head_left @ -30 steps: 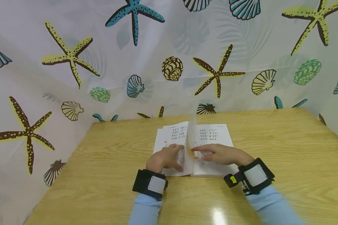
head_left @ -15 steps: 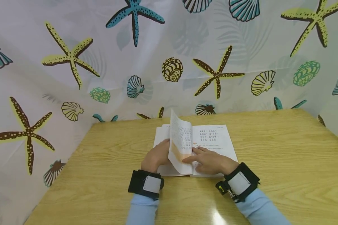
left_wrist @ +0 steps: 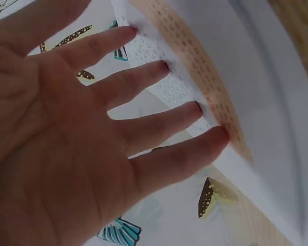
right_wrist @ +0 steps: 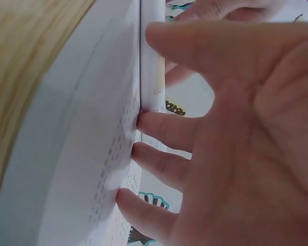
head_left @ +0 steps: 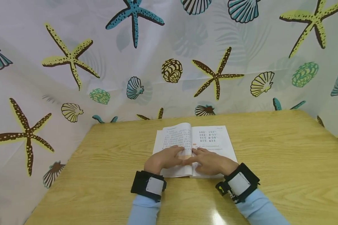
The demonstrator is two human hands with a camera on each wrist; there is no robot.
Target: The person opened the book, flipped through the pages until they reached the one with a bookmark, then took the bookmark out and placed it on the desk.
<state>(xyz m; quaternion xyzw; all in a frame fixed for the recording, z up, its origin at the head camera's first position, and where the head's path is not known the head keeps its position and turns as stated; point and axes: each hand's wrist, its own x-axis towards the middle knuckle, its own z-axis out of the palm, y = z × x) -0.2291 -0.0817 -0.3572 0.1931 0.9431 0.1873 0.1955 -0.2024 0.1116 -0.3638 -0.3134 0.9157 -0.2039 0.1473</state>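
Observation:
An open book (head_left: 214, 134) with printed pages lies on the table. My left hand (head_left: 166, 158) rests on its left page (head_left: 176, 134), fingers spread; in the left wrist view the fingertips (left_wrist: 215, 137) touch the page beside an orange band of print. My right hand (head_left: 211, 161) lies on the right page close to the spine, and its fingertips (right_wrist: 146, 120) press the paper in the right wrist view. The right thumb reaches over the spine to the left page. Both hands nearly meet at the middle of the book.
The wooden table (head_left: 110, 156) stretches out on both sides of the book. Behind it hangs a white curtain (head_left: 157, 37) printed with starfish and shells. Black straps with pale plates (head_left: 155, 186) circle both wrists.
A page that stood upright at the spine has turned over to the left and now lies down. My left hand came from beneath it to rest on top; my right hand moved left.

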